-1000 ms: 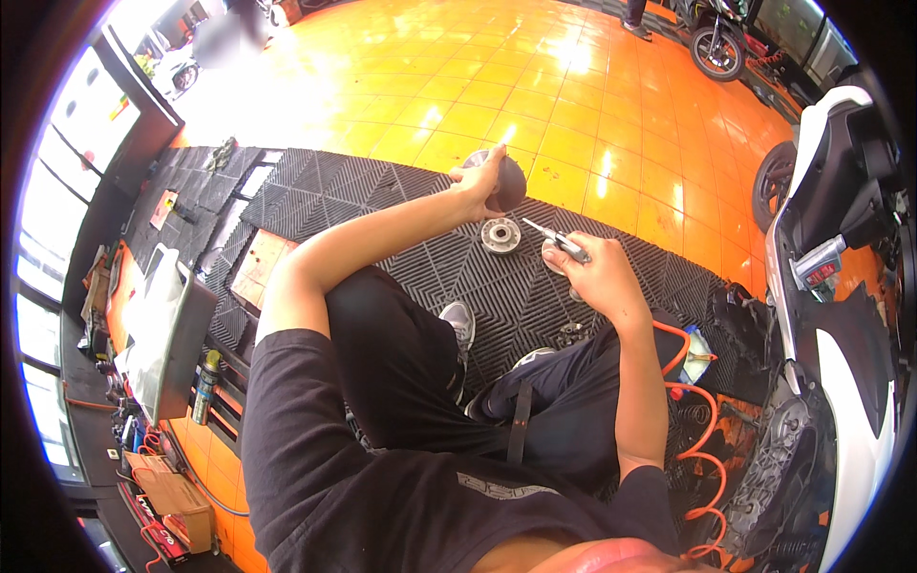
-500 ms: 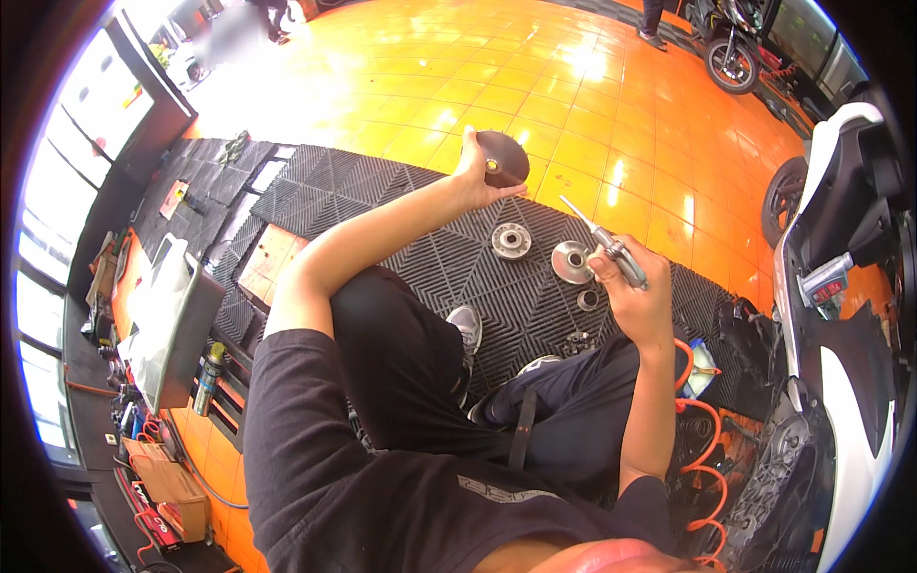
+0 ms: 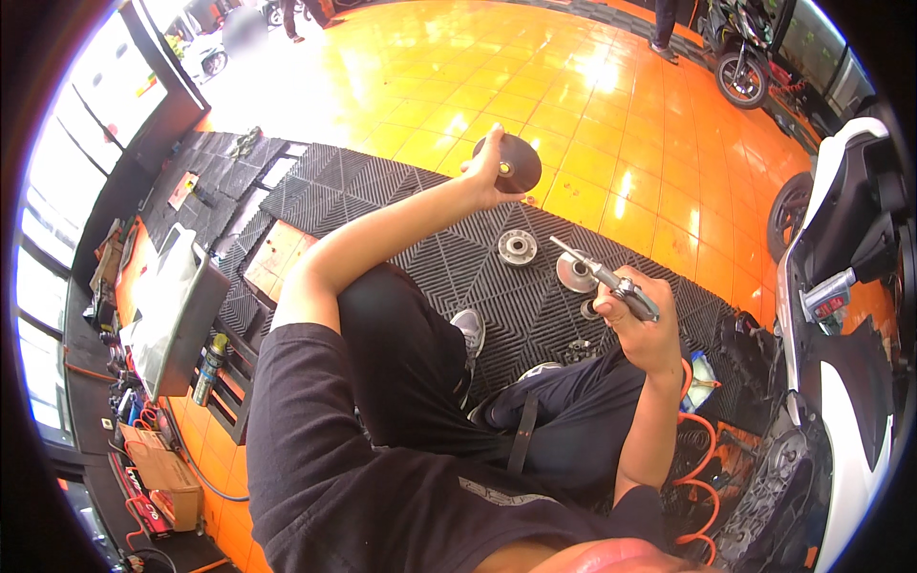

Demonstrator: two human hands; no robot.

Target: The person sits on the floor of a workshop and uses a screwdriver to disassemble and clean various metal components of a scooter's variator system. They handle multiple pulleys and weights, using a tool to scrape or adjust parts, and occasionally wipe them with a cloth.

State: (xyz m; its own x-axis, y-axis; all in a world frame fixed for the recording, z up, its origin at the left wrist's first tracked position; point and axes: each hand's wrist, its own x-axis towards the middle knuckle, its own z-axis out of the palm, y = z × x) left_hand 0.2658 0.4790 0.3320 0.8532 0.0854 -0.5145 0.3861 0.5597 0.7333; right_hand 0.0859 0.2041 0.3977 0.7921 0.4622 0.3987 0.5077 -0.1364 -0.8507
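My left hand (image 3: 485,175) is stretched out ahead and grips a dark round disc (image 3: 522,164) by its edge; a yellowish spot shows at the disc's centre. My right hand (image 3: 642,320) is wrapped round a silver air blow gun (image 3: 611,279), whose thin nozzle points up and left, with a gap to the disc. Below the disc, a round metal hub with holes (image 3: 517,247) lies on the ribbed black mat (image 3: 411,239). A shiny metal pulley disc (image 3: 575,272) lies behind the blow gun's nozzle, partly hidden by it.
A white scooter (image 3: 841,382) with exposed inner parts stands close on my right. An orange coiled hose (image 3: 712,439) runs beside my right arm. To the left are a grey bin (image 3: 191,325), a spray can (image 3: 208,368) and cardboard boxes (image 3: 162,468). A motorcycle (image 3: 743,72) stands far right.
My right hand has turned, so the blow gun's nozzle lies flatter and points further left. The left hand has rotated slightly, still gripping the dark disc. The whole view has shifted a little.
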